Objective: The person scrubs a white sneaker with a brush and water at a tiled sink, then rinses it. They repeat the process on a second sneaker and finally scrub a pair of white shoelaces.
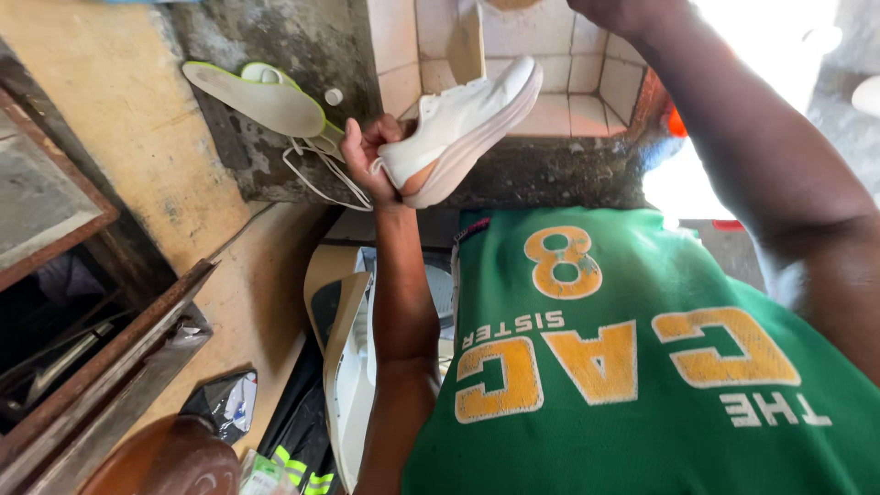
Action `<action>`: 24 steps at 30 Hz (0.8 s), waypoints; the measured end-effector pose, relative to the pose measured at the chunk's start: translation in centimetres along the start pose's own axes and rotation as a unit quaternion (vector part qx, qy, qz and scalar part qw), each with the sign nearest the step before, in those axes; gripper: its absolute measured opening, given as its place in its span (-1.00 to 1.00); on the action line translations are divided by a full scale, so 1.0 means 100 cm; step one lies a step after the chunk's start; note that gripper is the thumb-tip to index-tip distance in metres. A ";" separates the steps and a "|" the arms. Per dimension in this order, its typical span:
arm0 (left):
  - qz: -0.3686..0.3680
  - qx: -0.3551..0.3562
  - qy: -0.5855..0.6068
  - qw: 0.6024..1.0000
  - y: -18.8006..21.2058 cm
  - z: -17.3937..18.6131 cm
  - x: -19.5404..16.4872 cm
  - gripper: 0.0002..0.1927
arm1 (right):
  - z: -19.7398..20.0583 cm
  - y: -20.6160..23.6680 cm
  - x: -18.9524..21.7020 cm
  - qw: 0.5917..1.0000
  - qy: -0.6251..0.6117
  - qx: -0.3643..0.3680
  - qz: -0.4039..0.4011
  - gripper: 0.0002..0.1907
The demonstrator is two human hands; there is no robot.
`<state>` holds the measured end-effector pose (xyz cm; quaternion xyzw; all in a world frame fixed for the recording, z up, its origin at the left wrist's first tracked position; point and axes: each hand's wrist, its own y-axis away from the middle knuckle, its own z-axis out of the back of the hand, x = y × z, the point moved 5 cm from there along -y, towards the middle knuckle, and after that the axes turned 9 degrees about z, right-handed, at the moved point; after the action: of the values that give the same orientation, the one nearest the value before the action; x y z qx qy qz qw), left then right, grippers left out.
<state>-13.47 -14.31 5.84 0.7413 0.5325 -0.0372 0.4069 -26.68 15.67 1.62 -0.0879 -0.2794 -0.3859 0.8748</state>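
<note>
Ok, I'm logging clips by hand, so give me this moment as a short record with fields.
left hand: grips the heel of a white shoe, raised over a tiled basin
right hand: raised, out of view; only the arm shows
insoles: two, pale, on the ledge left of the shoe
laces: white, hanging off the ledge
second shoe: white, low by the left arm

The left hand point(371, 160) is raised at the end of an extended forearm, fingers curled in a closed grip. The right arm reaches up and forward, its hand out of view.
</note>
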 end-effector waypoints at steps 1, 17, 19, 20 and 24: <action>-0.003 -0.024 -0.011 1.000 0.001 0.002 -0.003 -0.39 | -0.004 -0.006 -0.001 1.000 0.008 0.006 0.004 -0.52; -0.017 0.021 -0.112 0.993 -0.011 0.024 0.012 -0.33 | 0.019 0.030 0.040 0.979 0.072 0.166 -0.089 -0.30; -0.079 0.038 -0.237 0.967 -0.010 0.004 0.005 -0.33 | 0.022 0.048 0.024 0.971 -0.114 0.093 -0.190 -0.25; -0.100 0.046 -0.297 0.948 -0.005 -0.010 0.004 -0.33 | 0.018 0.058 0.019 0.945 -0.208 0.058 -0.246 -0.22; -0.148 0.147 -0.643 0.737 0.004 -0.075 0.006 -0.57 | -0.007 0.077 0.035 0.845 -0.460 -0.063 -0.266 -0.26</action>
<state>-15.73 -9.08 10.83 0.5035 0.2356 -0.6422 0.5277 -18.92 18.48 3.42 -0.2327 -0.6376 -0.5362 0.5018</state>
